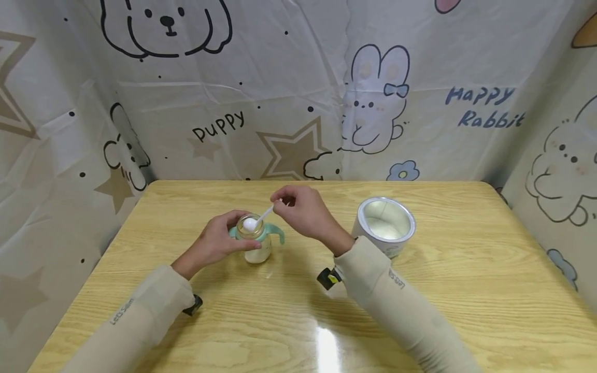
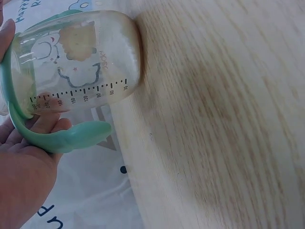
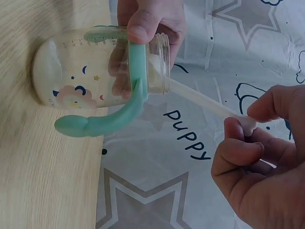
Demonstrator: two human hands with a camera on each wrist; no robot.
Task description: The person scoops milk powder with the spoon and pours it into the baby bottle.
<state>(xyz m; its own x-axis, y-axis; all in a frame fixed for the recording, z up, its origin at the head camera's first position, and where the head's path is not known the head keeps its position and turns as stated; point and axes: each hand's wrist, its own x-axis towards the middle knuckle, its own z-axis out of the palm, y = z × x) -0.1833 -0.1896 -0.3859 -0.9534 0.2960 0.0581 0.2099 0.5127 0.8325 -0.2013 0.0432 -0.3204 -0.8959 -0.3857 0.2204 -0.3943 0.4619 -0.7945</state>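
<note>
A clear baby bottle point(image 1: 255, 242) with green handles stands on the wooden table point(image 1: 466, 290), with white powder at its bottom. My left hand point(image 1: 219, 239) grips the bottle point(image 2: 81, 62) around its neck. My right hand point(image 1: 303, 207) pinches the handle of a white plastic scoop point(image 1: 257, 219), whose bowl of powder sits at the bottle's open mouth. In the right wrist view the scoop point(image 3: 205, 102) reaches into the bottle point(image 3: 100, 67), with my right hand point(image 3: 259, 157) on its end and my left hand point(image 3: 147, 21) on the neck.
An open silver tin point(image 1: 384, 225) of white powder stands to the right of my right hand. Cartoon-printed cloth point(image 1: 298, 88) walls the table on the back and both sides. Bare tabletop stretches in front of the bottle and right of the tin.
</note>
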